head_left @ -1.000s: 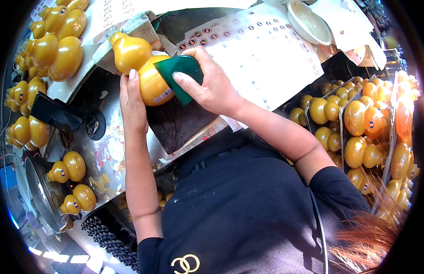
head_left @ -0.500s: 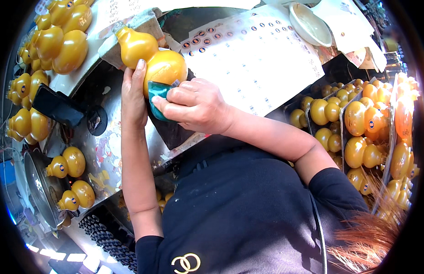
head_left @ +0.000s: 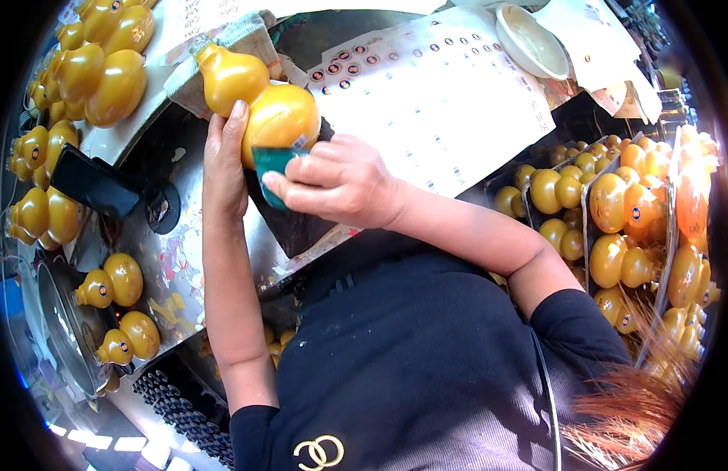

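A glossy yellow gourd-shaped bottle [head_left: 281, 118] lies tilted, its neck toward the upper left on a folded cloth pad [head_left: 187, 86]. My left hand [head_left: 226, 157] steadies it from the left, thumb along its waist and the other fingers mostly hidden beneath. Pinched in my right hand [head_left: 340, 180] is a thin flat green sheet [head_left: 271, 163], its edge against the lower bulb. Beside that edge a small pale sticker [head_left: 299, 142] sits on the bulb. Below the bottle a dark block or pad [head_left: 289, 228] shows on the metal table.
A white sticker sheet [head_left: 426, 110] with small round labels lies right of the bottle, a white oval bowl [head_left: 532, 43] beyond it. Crates of gourd bottles [head_left: 607, 212] stand at right. More gourd bottles [head_left: 116, 86] and a black phone [head_left: 93, 180] on a stand are at left.
The green sheet has shifted slightly down the bulb and now shows flatter, with more of the pale sticker visible above it. My left hand still steadies the bottle.
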A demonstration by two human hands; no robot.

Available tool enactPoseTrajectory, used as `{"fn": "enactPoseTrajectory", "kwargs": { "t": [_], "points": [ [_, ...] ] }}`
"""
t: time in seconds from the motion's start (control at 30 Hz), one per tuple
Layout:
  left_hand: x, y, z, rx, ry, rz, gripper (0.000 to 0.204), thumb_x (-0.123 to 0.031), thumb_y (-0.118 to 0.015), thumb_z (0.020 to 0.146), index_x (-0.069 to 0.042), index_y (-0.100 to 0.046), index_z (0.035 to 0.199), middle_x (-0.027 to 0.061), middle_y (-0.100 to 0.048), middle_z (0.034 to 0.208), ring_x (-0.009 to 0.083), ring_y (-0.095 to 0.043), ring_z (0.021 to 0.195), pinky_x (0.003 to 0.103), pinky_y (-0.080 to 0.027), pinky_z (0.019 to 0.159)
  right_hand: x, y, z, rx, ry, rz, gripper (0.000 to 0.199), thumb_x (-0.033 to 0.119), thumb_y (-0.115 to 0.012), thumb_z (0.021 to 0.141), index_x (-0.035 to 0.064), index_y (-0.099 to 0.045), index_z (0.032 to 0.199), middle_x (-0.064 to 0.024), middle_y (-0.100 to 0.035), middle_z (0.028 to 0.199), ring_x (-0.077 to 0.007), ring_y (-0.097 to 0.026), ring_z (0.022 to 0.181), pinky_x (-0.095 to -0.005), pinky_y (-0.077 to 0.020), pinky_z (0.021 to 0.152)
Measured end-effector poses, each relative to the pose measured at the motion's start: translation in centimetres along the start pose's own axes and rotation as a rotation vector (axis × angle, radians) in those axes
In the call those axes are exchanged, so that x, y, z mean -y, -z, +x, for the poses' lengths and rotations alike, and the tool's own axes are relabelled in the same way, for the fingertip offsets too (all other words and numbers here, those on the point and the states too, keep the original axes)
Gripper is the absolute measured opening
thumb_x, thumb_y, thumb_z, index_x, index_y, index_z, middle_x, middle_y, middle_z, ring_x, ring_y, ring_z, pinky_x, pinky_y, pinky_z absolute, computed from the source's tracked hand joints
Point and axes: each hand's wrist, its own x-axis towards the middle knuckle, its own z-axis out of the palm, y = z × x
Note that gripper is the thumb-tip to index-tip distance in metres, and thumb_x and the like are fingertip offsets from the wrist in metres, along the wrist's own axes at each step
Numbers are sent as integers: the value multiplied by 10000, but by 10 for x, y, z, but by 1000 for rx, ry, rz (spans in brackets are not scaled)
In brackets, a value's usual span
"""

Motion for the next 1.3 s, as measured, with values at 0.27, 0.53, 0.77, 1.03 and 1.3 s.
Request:
{"fn": "enactPoseTrajectory", "kwargs": {
  "t": [0.27, 0.53, 0.77, 1.03, 1.3],
  "points": [
    [5, 4, 0, -27, 32, -47, 479, -346, -545, 950, -14, -457, 1283, 100, -579, 1169, 166, -574, 1072, 314, -427, 965, -5, 7, 13, 65, -180, 251, 247, 139, -684, 791, 116, -603, 1023, -40, -591, 810, -188, -627, 679, -306, -492, 587],
    [3, -1, -2, -71, 16, -35, 501, -355, -529, 960, -18, -434, 1318, 115, -549, 1235, 179, -550, 1136, 331, -408, 1002, -45, 10, 29, -63, -693, 414, 302, 238, -670, 866, 18, -560, 1042, -134, -619, 894, -236, -639, 813, -315, -501, 721],
    [5, 2, -2, -48, 34, -64, 466, -378, -510, 971, -55, -460, 1303, 76, -557, 1224, 162, -550, 1131, 334, -415, 996, -18, 12, 13, -118, -646, 482, 437, 222, -733, 825, 50, -455, 1114, -130, -621, 884, -225, -655, 796, -316, -516, 699],
    [2, -3, -4, -103, 26, -6, 439, -356, -505, 979, -49, -472, 1292, 73, -567, 1213, 154, -560, 1110, 320, -421, 986, -37, 3, -8, -151, -789, 477, 382, 227, -669, 875, 32, -434, 1104, -148, -593, 890, -259, -622, 794, -338, -507, 700],
    [7, 6, -1, -30, 31, -9, 502, -408, -500, 965, -38, -449, 1300, 88, -562, 1214, 166, -555, 1116, 314, -399, 992, -32, 9, -12, 1, 87, 4, 252, 169, -743, 752, 240, -679, 985, 88, -617, 1033, -90, -548, 963, -260, -344, 826]
  ]
}}
